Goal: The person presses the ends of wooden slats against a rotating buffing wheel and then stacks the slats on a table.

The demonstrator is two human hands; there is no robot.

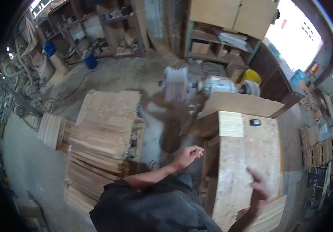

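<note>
My left hand (189, 157) hangs in the air just left of the workbench (232, 166), its fingers curled in towards the thumb. Nothing shows in it. Over the bench's near right part is my right hand (260, 189), smeared by motion, with a finger stretched out and apart from the others; I see nothing held there. A stack of pale thin wood strips (231, 124) lies at the bench's far left corner. Right of that stack sits a small black device (255, 122). More pale strips (272, 214) are beside the bench at the near right, partly behind my right arm.
Stacked wooden boards (100, 145) lie on my left, with smaller bundled pieces (50, 130) beyond. Ahead on the floor stands a motor (216, 85) beside a ridged drum (176, 84). A brown panel (240, 104) rises behind the bench. Farther back are a yellow bucket (251, 76) and a cabinet (216, 15).
</note>
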